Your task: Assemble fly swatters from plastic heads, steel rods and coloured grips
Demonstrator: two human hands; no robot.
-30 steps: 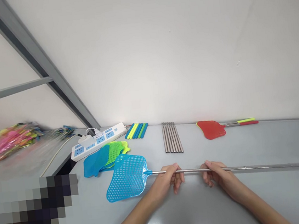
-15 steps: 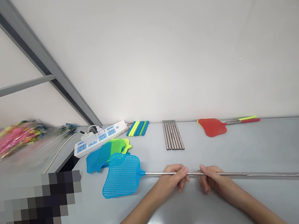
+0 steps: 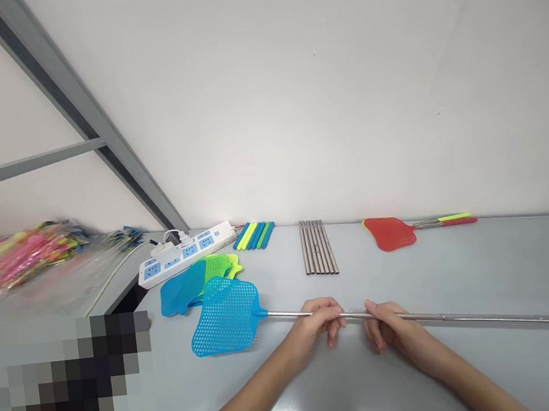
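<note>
A blue fly swatter (image 3: 228,316) lies across the front of my view, its perforated head to the left. Its long steel telescopic rod runs right, out of the frame. My left hand (image 3: 319,322) is closed round the rod near the head, thumb on top. A short gap along the rod, my right hand (image 3: 388,325) pinches it between thumb and fingers. Beyond the head lie several loose swatter heads (image 3: 183,289) in blue, green and yellow, partly overlapped by it.
Behind my hands lie several steel rods (image 3: 319,248) and coloured handle sleeves (image 3: 254,236). Two swatters, the upper one red (image 3: 393,233), rest at the right by the wall. A power strip (image 3: 186,254) and bagged colourful items (image 3: 29,254) are at the left.
The blue swatter's head has risen slightly and shifted a little right, with the left hand's end of the rod lifting slightly. Both hands keep their hold.
</note>
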